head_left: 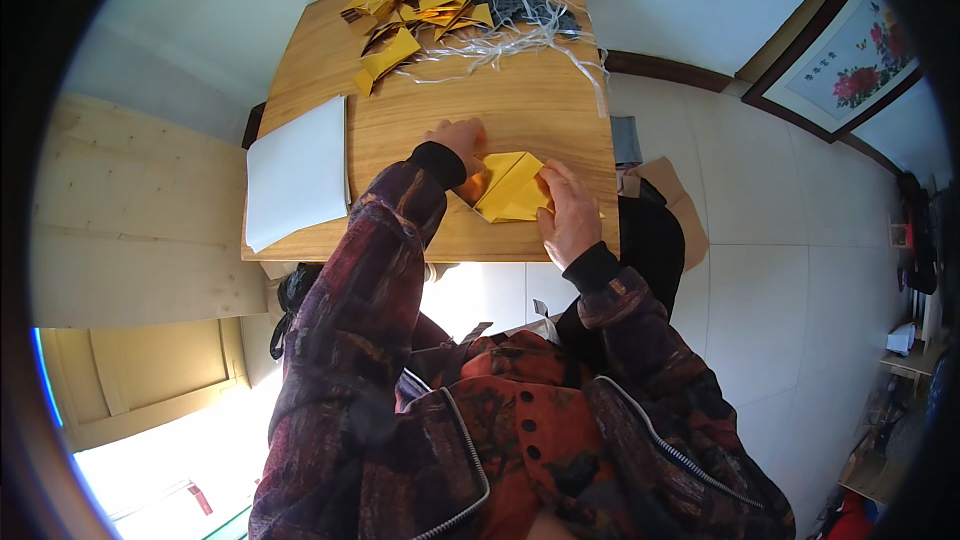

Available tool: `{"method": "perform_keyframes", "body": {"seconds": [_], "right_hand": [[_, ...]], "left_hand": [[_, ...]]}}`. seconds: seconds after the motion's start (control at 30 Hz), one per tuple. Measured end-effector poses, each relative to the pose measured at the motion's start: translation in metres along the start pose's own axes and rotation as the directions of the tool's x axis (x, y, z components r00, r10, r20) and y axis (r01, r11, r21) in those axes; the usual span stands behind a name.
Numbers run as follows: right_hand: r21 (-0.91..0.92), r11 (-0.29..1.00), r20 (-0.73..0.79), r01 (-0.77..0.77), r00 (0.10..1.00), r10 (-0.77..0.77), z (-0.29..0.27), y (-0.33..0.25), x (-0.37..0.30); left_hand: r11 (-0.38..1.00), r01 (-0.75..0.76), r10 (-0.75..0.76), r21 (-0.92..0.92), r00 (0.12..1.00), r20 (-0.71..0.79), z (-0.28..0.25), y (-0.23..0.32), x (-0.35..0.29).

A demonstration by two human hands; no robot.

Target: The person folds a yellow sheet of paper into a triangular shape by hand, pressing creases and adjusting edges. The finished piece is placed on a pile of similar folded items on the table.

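Observation:
A folded sheet of shiny gold paper lies near the front edge of the wooden table, with creases running across it. My right hand closes on its right edge, thumb toward me and fingers on the far side. Just past the paper's left side, my left hand rests low over the tabletop with its fingers stretched out. Its palm side is hidden, so whether it touches the paper cannot be made out.
A pile of folded gold paper pieces sits at the table's far end. Beside it are tangled clear plastic strips and a dark grey bundle. White sheets lie on the left of the wooden table. Brown cardboard stands right of it.

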State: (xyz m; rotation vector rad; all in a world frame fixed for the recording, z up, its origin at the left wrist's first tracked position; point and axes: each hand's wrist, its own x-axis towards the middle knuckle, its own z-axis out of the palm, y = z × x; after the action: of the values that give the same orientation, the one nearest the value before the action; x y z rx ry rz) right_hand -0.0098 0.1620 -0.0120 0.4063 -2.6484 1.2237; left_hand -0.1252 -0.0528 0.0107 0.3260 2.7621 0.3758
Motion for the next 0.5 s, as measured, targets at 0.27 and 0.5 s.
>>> {"method": "perform_keyframes", "body": {"seconds": [0.27, 0.5], "right_hand": [[-0.119, 0.993, 0.017, 0.003, 1.000, -0.001, -0.005, -0.004, 0.007], [-0.105, 0.994, -0.049, -0.037, 0.998, 0.032, 0.000, -0.003, 0.012]], "left_hand": [[0.994, -0.047, 0.042, -0.103, 0.997, -0.057, 0.007, 0.003, -0.007], [0.948, -0.313, 0.293, -0.055, 0.927, -0.236, -0.015, 0.023, -0.055]]}}
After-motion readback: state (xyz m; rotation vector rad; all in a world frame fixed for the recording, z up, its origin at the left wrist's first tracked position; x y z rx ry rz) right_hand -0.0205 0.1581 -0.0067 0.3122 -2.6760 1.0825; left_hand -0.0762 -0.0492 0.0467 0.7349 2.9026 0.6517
